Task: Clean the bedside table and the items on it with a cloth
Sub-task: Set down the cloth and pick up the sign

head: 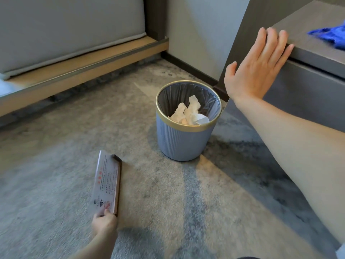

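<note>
While left grip [104, 224] pinches the sign card [107, 184] over the carpet [56, 184] and right grip [257, 70] lies flat, empty, on the desk [302, 19] edge, I'd reach the cloth [331, 35] nearby, wipe both card faces.

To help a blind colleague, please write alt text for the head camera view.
A person's left hand holds a printed sign card over grey carpet, while the open right hand rests on the corner of a grey bedside table with a blue cloth on top. Between them stands a blue bin holding crumpled tissues.
</note>
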